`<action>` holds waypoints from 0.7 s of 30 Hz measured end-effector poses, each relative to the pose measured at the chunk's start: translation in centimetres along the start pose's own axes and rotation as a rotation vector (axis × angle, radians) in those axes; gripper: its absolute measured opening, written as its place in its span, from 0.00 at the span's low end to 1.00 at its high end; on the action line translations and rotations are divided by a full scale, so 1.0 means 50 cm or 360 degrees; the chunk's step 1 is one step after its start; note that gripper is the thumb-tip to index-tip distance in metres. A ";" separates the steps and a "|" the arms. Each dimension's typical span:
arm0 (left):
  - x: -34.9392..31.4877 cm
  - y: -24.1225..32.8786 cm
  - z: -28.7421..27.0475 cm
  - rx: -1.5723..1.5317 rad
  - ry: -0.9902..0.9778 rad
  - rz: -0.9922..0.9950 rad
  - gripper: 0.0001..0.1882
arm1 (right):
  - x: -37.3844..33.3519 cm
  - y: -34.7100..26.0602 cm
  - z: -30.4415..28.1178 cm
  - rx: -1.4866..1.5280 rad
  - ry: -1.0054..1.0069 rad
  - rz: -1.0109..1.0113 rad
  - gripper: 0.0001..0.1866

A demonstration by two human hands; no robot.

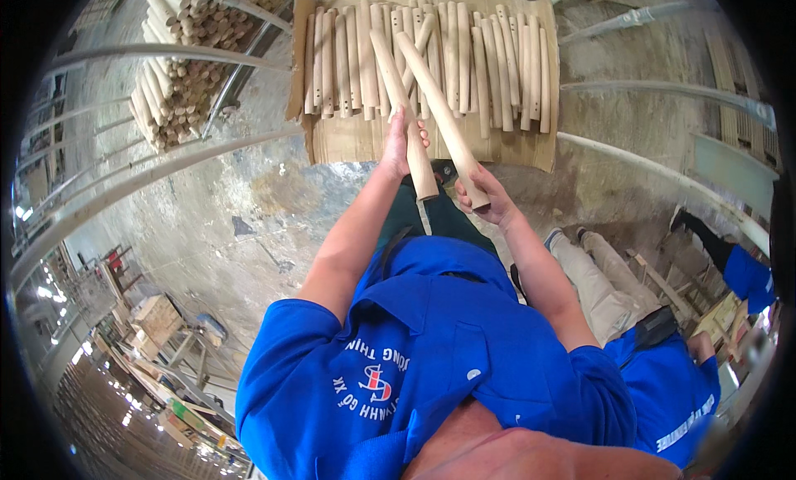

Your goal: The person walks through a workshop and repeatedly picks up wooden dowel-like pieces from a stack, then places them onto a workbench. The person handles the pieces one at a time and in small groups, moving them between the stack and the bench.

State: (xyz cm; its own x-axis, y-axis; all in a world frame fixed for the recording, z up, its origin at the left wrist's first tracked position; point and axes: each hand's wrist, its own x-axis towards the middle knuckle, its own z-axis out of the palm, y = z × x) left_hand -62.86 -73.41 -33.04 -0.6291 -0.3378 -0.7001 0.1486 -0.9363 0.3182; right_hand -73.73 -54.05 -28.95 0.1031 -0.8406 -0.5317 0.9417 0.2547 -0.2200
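My left hand is closed around the middle of a pale, round wooden leg, whose near end points toward my body. A second wooden leg is gripped near its lower end by my right hand; its cut end face shows beside the fingers. Both legs slant up and leftward, their far ends over a row of similar wooden legs, some with small drilled holes. That row lies on a flattened cardboard sheet. Another leg lies crosswise on the row, partly hidden behind the held ones.
Curved-looking metal rails run on the left, and another rail on the right. Many round wooden pieces are stacked at the upper left. A co-worker in a blue shirt is close at my right. Wooden frames stand lower left.
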 end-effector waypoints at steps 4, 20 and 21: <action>-0.007 -0.011 -0.022 -0.0358 -0.0070 0.0097 0.34 | 0.004 0.008 0.042 0.0070 -0.0018 0.0151 0.24; -0.079 -0.061 -0.018 -0.0435 -0.0387 0.0126 0.43 | 0.018 0.028 0.067 -0.0147 -0.0116 0.0415 0.33; -0.083 -0.066 -0.017 -0.0416 -0.0364 0.0103 0.43 | 0.014 0.031 0.064 -0.0187 -0.0082 0.0409 0.33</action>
State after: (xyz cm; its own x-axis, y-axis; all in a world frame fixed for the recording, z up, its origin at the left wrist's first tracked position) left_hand -60.08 -69.01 -31.73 -0.7622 -0.3948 -0.5130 0.3657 -0.9165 0.1621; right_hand -71.16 -55.76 -27.07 0.3526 -0.7638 -0.5406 0.8392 0.5137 -0.1784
